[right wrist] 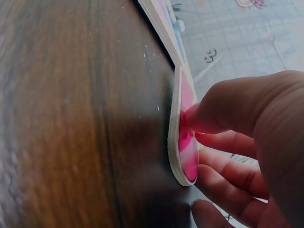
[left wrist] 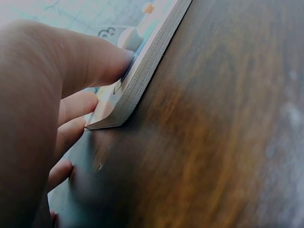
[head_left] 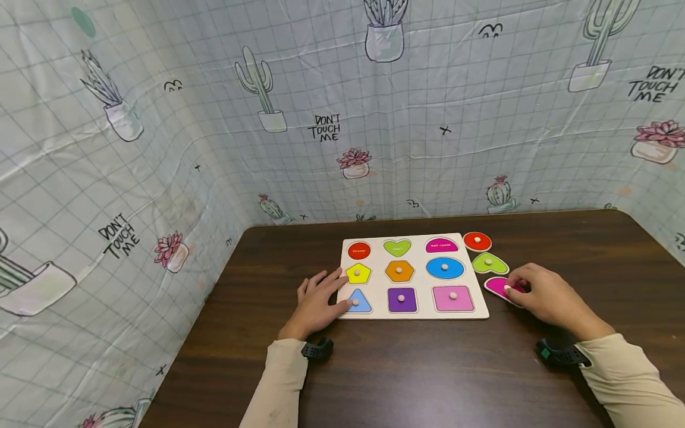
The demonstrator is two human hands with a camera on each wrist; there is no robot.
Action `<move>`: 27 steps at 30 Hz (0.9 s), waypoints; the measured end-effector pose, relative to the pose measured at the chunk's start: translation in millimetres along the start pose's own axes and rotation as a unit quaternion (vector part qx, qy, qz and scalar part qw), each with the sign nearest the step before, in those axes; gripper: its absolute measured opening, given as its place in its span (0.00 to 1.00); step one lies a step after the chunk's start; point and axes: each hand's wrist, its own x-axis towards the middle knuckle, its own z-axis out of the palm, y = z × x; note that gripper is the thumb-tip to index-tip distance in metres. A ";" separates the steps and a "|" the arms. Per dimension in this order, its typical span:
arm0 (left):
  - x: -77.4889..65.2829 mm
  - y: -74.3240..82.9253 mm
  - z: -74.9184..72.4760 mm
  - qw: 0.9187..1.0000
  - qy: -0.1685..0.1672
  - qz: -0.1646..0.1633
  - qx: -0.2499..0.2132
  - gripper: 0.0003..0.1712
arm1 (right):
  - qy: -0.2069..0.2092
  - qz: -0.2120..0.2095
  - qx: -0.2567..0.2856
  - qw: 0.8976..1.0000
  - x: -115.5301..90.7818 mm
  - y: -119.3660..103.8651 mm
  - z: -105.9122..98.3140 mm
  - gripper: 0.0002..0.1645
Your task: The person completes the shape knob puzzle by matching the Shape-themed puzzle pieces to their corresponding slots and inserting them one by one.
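Observation:
A white shape puzzle board (head_left: 420, 297) lies flat on the table. My left hand (head_left: 316, 303) rests over its left edge, fingers spread, the thumb on the blue triangle (head_left: 361, 302) near its knob. In the left wrist view that thumb (left wrist: 95, 59) lies along the board's edge (left wrist: 142, 76). To the right of the board, my right hand (head_left: 546, 297) pinches the knob of a magenta half-round piece (head_left: 495, 285). The right wrist view has this half-round piece (right wrist: 189, 159) flat on the table, its knob hidden by the thumb and fingers.
A green heart piece (head_left: 484, 268) and a red round piece (head_left: 473, 245) lie beyond the half-round, beside the board's right edge. Several knobbed pieces, such as the purple square (head_left: 402, 306), sit in the board. A printed cloth (head_left: 417, 137) hangs behind the brown table (head_left: 407, 368).

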 end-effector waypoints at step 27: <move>-0.8 0.9 0.0 1.000 0.004 0.000 0.000 0.36 | 0.027 0.054 0.048 0.997 7.4 -3.7 -4.7 0.10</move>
